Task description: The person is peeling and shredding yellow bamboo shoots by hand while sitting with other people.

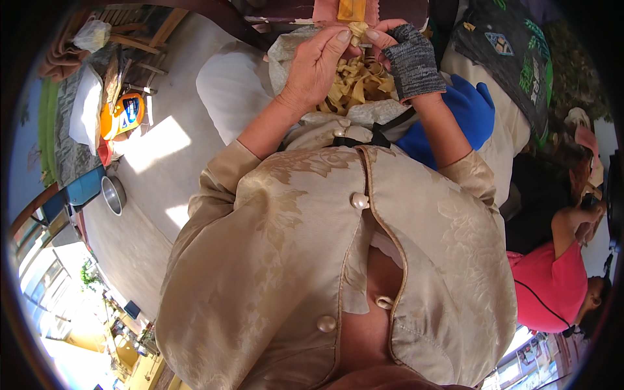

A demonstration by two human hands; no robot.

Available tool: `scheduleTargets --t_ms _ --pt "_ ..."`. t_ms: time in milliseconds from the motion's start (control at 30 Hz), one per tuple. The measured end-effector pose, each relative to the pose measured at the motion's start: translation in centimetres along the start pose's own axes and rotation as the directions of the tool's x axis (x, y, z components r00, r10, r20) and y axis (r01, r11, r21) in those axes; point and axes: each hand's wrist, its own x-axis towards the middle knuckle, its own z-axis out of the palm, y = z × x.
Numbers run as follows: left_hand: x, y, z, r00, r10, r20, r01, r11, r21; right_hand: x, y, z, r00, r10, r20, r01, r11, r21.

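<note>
At the top of the head view, my left hand (312, 66) and my right hand (414, 61) meet, fingertips close together. Between them they pinch a folded pale-yellow strip of dried plant material (359, 30), possibly leaf or husk. A grey knitted fingerless glove covers my right palm and wrist; the left hand is bare. Just below my hands, on my lap, an open white woven sack (378, 113) holds many loose tan strips (358, 87). Some fingers of both hands are hidden behind the strip and the thumbs.
Beyond my hands, an amber-coloured flat piece (352, 9) lies on pink cloth (323, 10). A blue cloth (453, 124) lies by my right forearm. At right are a dark printed bag (516, 58) and a person in a pink shirt (551, 292). A metal bowl (113, 195) stands at left.
</note>
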Motion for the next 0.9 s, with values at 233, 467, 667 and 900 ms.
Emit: scheduleTargets --t_ms 233,467,667,900 --pt "0.4 -1.6 -0.1 0.93 -0.319 0.182 0.366 0.845 -0.39 1.2 3.2 -0.5 0.967 -0.251 -0.044 0.238 0.95 -0.204" --pt "0.2 0.9 -0.9 0.906 -0.362 0.221 0.413 0.871 -0.265 3.1 5.0 -3.2 0.969 0.188 -0.163 -0.176 0.981 0.083" --pt "1.1 0.0 -1.9 0.954 0.267 0.133 -0.286 0.69 0.665 1.9 3.7 -1.5 0.975 -0.216 -0.042 0.184 0.904 -0.386" --pt "0.0 -1.9 -1.3 0.966 0.048 0.252 -0.238 0.535 0.811 0.2 2.0 1.4 0.944 0.29 0.156 -0.287 0.957 -0.041"
